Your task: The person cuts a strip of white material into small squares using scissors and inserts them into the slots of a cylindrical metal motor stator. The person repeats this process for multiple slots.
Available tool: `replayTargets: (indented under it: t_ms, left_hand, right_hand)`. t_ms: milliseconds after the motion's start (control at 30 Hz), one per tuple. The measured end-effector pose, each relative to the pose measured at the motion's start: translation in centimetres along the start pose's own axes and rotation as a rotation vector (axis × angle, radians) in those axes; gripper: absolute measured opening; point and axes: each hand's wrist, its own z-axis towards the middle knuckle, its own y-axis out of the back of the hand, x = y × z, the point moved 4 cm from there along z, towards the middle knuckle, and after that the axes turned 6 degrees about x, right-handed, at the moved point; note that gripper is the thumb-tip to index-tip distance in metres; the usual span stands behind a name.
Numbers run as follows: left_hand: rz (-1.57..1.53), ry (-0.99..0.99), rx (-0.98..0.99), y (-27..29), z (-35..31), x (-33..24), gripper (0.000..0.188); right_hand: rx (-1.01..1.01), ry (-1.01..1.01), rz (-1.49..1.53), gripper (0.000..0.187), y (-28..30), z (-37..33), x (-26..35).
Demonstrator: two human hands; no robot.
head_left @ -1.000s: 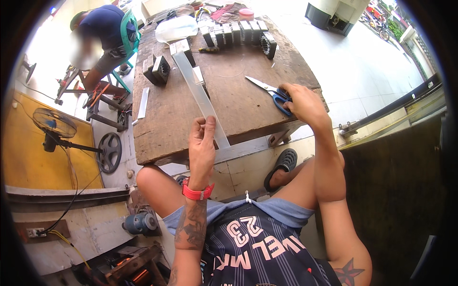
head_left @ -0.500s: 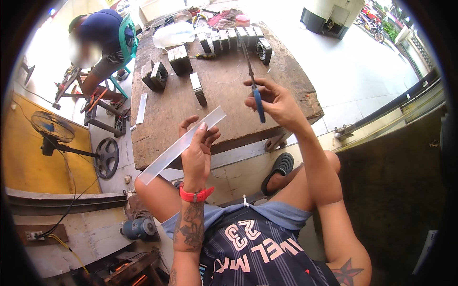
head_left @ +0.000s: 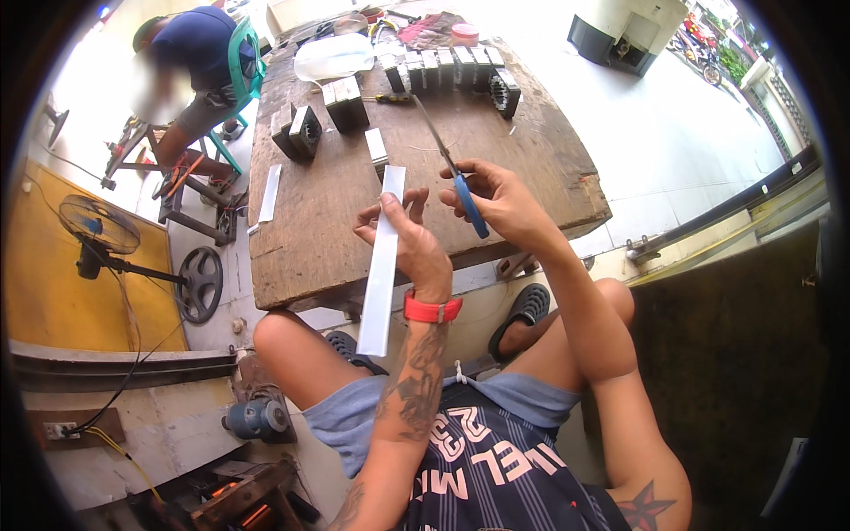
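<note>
Between the thumb and fingers of my left hand (head_left: 416,239) is a long whitish translucent strip (head_left: 381,274), held nearly upright over the table's near edge. My right hand (head_left: 500,202) grips blue-handled scissors (head_left: 468,203), their long blades pointing up and to the left over the table. The blades are apart from the strip. Just behind the strip's top end stands a dark block with a pale top (head_left: 376,146). To the left on the wooden table (head_left: 328,230) lies another pale strip (head_left: 270,193).
Several dark slotted blocks (head_left: 443,71) stand in a row at the back, near a clear plastic bag (head_left: 332,58) and a screwdriver (head_left: 394,98). Beyond the table's left side a person (head_left: 199,53) bends forward on a green chair (head_left: 246,66). A fan (head_left: 99,226) stands left.
My left hand has moved right, turning the strip from a slant to nearly upright. The scissors have shifted slightly, their tips swinging left.
</note>
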Motion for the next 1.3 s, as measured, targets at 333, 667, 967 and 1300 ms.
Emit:
replayTargets:
  t_ms: [333, 667, 967, 1300]
  left_hand:
    - [0.048, -0.082, -0.143, -0.9, 0.9, 1.9, 0.029]
    - [0.162, -0.06, -0.091, -0.8, 1.1, 2.2, 0.027]
    - [-0.07, 0.084, 0.17, 0.5, 3.7, -1.1, 0.03]
    - [0.139, 0.393, 0.62, 2.2, 9.3, -9.4, 0.03]
  right_hand:
    - [-0.046, -0.029, -0.104, 0.05, 1.2, -0.5, -0.6]
    - [-0.048, 0.007, -0.119, 0.052, 1.3, -0.1, -0.4]
    - [-0.115, 0.029, 0.092, 0.051, 1.2, -0.4, -0.5]
    - [-0.079, 0.078, -0.188, 0.053, -1.4, -3.5, 1.7]
